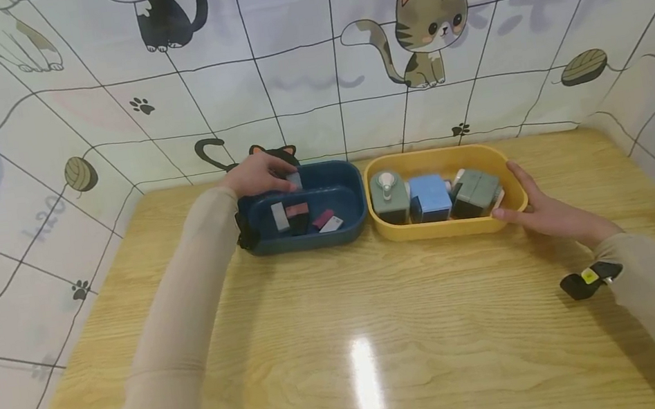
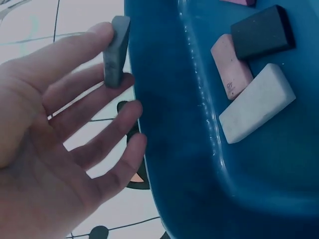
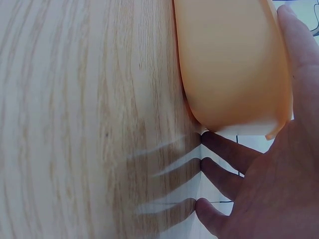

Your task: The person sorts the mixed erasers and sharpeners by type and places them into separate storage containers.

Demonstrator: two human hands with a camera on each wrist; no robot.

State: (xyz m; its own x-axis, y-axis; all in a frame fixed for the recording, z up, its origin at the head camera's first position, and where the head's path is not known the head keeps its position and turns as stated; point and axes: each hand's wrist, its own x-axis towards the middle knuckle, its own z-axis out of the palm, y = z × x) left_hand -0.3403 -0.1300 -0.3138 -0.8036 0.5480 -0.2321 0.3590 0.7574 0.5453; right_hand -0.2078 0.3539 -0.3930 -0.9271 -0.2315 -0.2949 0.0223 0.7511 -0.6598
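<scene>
My left hand (image 1: pixel 260 175) is over the back left corner of the blue bin (image 1: pixel 307 241). Between thumb and fingertips it pinches a grey eraser (image 2: pixel 117 52), held upright beside the bin's rim in the left wrist view. Inside the bin lie a white eraser (image 2: pixel 256 104), a pink eraser (image 2: pixel 232 67) and a black eraser (image 2: pixel 262 32), with a magenta piece (image 1: pixel 322 219) and another white piece (image 1: pixel 332 225) to their right. My right hand (image 1: pixel 551 211) rests at the right end of the yellow bin (image 1: pixel 444 227), thumb along its rim, other fingers spread with tips at the tabletop.
In the yellow bin stand a green box-shaped thing (image 1: pixel 390 206) with a white top piece, a blue one (image 1: pixel 430 197) and a tilted green one (image 1: pixel 476 192). Both bins sit side by side near the back edge of the wooden table (image 1: pixel 384 336), before a cat-print cloth (image 1: pixel 298 83).
</scene>
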